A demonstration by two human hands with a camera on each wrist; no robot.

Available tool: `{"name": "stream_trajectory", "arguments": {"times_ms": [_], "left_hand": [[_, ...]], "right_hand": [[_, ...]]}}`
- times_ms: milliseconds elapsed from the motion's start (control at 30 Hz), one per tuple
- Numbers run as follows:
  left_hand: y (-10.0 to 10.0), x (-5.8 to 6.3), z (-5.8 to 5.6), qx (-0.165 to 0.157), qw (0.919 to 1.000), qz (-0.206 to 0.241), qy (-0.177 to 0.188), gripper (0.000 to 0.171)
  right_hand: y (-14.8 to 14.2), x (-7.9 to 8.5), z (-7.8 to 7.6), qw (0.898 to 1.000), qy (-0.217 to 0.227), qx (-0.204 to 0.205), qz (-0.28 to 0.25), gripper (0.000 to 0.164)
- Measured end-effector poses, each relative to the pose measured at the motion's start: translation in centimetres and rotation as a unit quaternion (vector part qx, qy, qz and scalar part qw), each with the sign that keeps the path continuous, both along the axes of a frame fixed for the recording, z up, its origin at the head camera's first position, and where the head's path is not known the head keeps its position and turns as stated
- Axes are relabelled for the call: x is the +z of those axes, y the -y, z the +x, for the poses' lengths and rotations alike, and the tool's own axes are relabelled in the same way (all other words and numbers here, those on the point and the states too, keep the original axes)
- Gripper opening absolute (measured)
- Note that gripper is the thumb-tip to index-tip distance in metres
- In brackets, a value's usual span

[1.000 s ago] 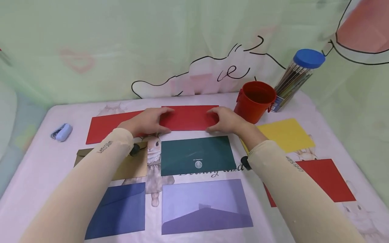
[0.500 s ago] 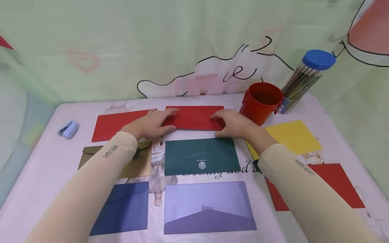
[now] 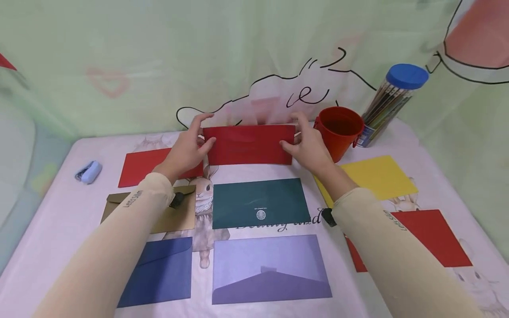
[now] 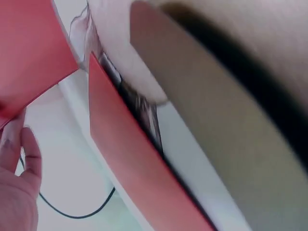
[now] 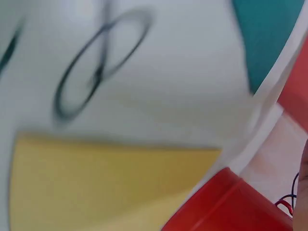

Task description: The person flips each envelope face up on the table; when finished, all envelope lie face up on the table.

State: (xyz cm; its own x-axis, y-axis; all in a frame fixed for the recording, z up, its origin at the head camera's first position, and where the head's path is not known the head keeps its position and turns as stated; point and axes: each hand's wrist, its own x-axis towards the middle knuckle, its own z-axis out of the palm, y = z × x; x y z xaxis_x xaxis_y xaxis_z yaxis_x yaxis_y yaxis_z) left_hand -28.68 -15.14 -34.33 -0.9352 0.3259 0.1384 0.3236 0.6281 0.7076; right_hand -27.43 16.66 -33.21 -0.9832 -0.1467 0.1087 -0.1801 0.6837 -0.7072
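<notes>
A red envelope is held up at the back of the table, tilted with its face toward me. My left hand pinches its left end, thumb in front and the other fingers partly hidden behind. At the right end, my right hand grips it the same way. The left wrist view catches the left hand under the held envelope. Only a sliver of the right hand shows in the right wrist view. Just below lies a dark green envelope with a small white emblem.
Around lie a second red envelope, a brown one, a blue one, a lilac one, a yellow one and another red one. A red bucket, pencil jar and light-blue stapler-like object stand near.
Both hands have taken hold of the middle red envelope by its ends and lifted it off the table, tilting its face toward me. The other envelopes have stayed in place.
</notes>
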Motion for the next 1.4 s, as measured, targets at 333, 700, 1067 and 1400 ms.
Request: {"name": "stream_trajectory", "arguments": {"times_ms": [333, 700, 1067, 1400], "left_hand": [[-0.8, -0.9, -0.8, 0.019, 0.9981, -0.019, 0.056, 0.069], [-2.7, 0.0, -2.3, 0.036, 0.9786, -0.138, 0.148, 0.066], [-3.1, 0.7, -2.2, 0.065, 0.9592, -0.257, 0.098, 0.081], [1.7, 0.2, -1.8, 0.027, 0.9736, -0.215, 0.071, 0.073]], "right_hand": [[0.8, -0.4, -0.6, 0.999, 0.001, -0.04, 0.022, 0.05], [2.1, -0.4, -2.4, 0.984, 0.13, -0.038, 0.116, 0.061], [3.1, -0.5, -3.1, 0.971, 0.102, -0.019, 0.217, 0.06], [7.2, 0.0, -2.5, 0.968, 0.087, 0.032, 0.234, 0.072]]}}
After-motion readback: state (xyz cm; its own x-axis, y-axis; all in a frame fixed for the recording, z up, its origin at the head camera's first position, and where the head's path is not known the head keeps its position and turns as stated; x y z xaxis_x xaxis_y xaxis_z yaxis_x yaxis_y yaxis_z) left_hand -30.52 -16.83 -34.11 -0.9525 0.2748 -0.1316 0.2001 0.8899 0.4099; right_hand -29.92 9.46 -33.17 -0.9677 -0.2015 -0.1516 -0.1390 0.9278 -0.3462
